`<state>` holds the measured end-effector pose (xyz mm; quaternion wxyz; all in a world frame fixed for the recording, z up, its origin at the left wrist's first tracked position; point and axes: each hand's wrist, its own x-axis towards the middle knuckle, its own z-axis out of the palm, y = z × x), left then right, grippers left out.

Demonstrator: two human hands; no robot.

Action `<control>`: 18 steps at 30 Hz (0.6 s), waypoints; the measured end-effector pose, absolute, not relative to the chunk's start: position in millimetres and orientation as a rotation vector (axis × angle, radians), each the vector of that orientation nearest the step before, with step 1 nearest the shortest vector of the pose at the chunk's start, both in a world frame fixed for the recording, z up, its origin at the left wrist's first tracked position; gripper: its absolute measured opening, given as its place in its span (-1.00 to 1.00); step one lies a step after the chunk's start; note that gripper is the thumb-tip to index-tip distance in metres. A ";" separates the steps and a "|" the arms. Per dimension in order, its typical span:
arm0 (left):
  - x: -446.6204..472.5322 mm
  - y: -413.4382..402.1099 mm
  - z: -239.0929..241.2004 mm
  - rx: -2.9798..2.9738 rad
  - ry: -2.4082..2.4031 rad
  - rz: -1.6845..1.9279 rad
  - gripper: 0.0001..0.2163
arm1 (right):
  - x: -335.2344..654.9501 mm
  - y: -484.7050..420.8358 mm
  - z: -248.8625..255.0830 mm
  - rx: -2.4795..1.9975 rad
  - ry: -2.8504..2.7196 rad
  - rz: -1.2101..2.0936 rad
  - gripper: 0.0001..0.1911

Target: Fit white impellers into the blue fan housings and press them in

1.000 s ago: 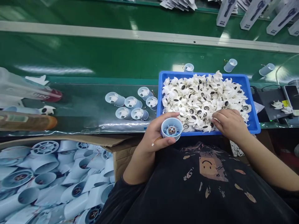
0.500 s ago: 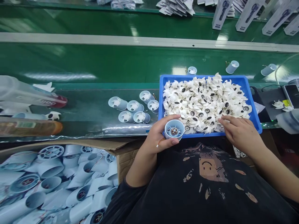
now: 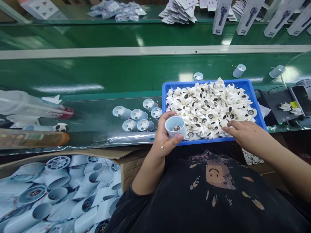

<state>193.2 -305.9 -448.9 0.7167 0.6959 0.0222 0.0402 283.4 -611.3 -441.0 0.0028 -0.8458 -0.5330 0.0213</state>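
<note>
My left hand is wrapped round a pale blue fan housing with its open end up; a small motor shows inside and a thin wire hangs below. My right hand lies on the near right part of a heap of white fan blades in a blue tray. Its fingers point left over the blades, a little apart; whether a blade is pinched under them I cannot make out.
Several housings with blades fitted lie left of the tray on the green belt. A cardboard box of empty housings stands at lower left. Boxes and a dark device are at the right.
The left hand has tilted the housing and lifted it slightly toward the tray. The right hand has slid left across the near blades.
</note>
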 end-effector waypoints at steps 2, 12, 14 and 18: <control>191.5 -306.4 -448.4 1.578 0.054 0.052 -0.38 | 287.6 -611.7 -439.5 -2.580 -1.738 0.040 -0.45; 193.1 -317.7 -439.8 1.639 0.151 -0.077 -0.31 | 294.6 -609.1 -444.1 -2.537 -1.784 0.137 -0.55; 195.7 -319.9 -436.8 1.673 0.139 -0.107 -0.36 | 296.7 -610.5 -447.0 -2.513 -1.761 0.176 -0.63; 202.8 -323.1 -428.9 1.722 0.000 -0.147 -0.50 | 294.8 -608.2 -450.4 -2.572 -1.627 0.198 -0.81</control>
